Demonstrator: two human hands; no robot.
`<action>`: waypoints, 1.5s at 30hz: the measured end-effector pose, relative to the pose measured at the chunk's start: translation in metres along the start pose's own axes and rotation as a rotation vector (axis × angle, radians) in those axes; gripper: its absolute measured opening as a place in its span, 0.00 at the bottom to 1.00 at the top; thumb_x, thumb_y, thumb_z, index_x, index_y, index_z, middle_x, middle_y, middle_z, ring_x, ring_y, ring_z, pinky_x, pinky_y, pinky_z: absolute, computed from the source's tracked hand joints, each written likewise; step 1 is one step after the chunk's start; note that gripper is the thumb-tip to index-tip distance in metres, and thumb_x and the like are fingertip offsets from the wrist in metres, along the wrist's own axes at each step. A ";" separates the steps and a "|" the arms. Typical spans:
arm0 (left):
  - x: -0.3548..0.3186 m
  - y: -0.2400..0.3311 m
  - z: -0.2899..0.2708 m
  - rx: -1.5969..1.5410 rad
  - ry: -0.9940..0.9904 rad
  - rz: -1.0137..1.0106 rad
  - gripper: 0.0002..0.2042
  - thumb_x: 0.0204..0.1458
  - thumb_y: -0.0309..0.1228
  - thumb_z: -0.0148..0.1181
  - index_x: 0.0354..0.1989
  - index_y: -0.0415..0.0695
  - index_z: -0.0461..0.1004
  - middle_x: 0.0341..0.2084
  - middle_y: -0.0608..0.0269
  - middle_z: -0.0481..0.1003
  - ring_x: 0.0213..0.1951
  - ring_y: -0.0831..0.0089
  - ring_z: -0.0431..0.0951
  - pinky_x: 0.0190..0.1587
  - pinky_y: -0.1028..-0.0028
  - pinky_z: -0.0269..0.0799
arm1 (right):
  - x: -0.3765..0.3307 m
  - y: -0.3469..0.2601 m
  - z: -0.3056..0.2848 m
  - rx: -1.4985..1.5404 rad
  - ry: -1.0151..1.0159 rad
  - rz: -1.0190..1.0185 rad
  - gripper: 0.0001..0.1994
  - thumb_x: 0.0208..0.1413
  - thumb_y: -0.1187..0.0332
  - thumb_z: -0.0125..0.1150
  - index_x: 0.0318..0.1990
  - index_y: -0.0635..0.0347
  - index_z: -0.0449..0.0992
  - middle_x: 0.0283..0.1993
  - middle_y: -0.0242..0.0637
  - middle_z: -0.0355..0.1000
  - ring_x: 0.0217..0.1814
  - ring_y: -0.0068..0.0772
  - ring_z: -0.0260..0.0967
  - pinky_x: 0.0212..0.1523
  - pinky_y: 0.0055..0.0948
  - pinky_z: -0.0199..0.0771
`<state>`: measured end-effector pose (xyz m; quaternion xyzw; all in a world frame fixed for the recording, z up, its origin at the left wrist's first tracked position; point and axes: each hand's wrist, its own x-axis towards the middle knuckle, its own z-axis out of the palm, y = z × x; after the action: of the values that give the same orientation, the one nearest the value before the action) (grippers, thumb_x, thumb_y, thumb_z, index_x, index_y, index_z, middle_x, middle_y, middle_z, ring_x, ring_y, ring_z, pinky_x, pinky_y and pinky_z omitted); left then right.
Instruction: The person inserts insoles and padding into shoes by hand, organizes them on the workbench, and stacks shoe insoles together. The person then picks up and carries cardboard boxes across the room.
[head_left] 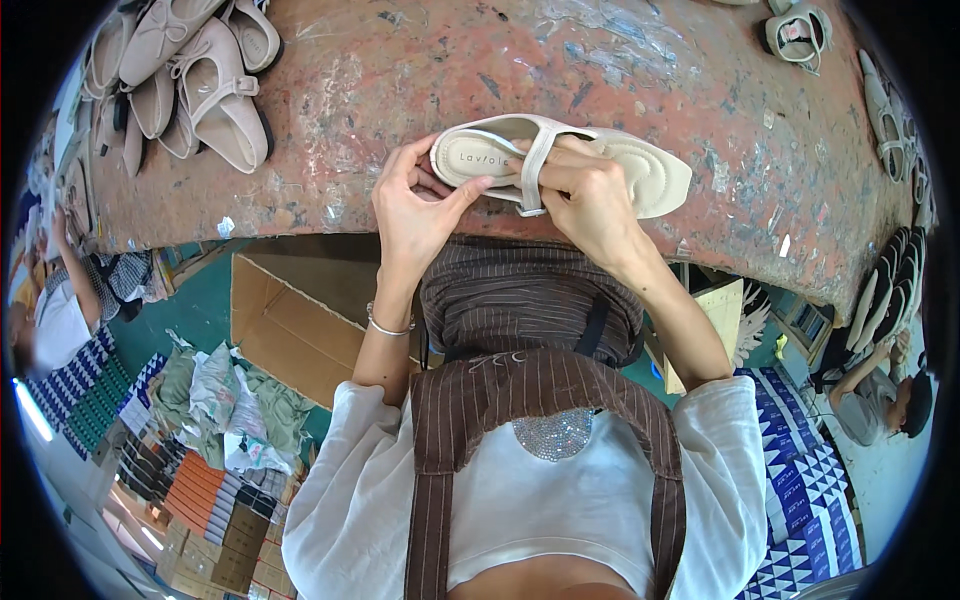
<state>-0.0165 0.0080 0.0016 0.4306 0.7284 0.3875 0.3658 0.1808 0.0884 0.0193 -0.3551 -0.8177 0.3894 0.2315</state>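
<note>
A beige strap shoe [655,178] lies sideways near the front edge of the worktable, its squared toe to the right and marked with curved lines. My left hand [415,205] is closed around the heel, fingers behind it and thumb over the rim on the pale printed insole [470,158]. Across the opening runs a narrow strap [533,170]. My right hand [590,195] is closed on the shoe beside this strap, with bent fingers reaching into the opening. Those fingertips are partly hidden.
Several beige shoes [215,95] are piled at the table's far left. Another shoe [798,38] sits far right, with more along the right edge. Below the worktable [350,80] stands an open cardboard box [290,320]. Other people [65,310] are at both sides.
</note>
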 end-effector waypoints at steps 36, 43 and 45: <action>-0.056 0.036 0.051 0.456 -0.076 0.290 0.11 0.50 0.32 0.67 0.23 0.43 0.71 0.17 0.57 0.75 0.21 0.59 0.76 0.25 0.63 0.70 | 0.036 0.007 -0.065 0.284 0.417 0.398 0.26 0.40 0.77 0.67 0.53 0.63 0.75 0.51 0.46 0.76 0.56 0.53 0.72 0.62 0.53 0.64; -0.060 0.036 0.093 0.551 -0.261 0.614 0.29 0.45 0.32 0.66 0.58 0.33 0.70 0.61 0.42 0.64 0.68 0.45 0.55 0.64 0.32 0.50 | -0.030 -0.034 -0.017 -0.624 0.199 0.043 0.16 0.47 0.79 0.58 0.46 0.70 0.73 0.52 0.52 0.74 0.55 0.52 0.74 0.73 0.53 0.50; -0.057 0.029 0.098 0.638 -0.265 0.631 0.26 0.53 0.32 0.57 0.60 0.32 0.68 0.62 0.42 0.65 0.70 0.47 0.55 0.67 0.37 0.49 | -0.016 -0.025 -0.010 -0.696 0.262 0.034 0.15 0.47 0.80 0.56 0.45 0.70 0.74 0.50 0.54 0.75 0.56 0.51 0.74 0.74 0.54 0.48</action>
<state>0.0986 -0.0097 -0.0036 0.7677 0.5918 0.1782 0.1692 0.1875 0.0701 0.0439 -0.4729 -0.8586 0.0430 0.1931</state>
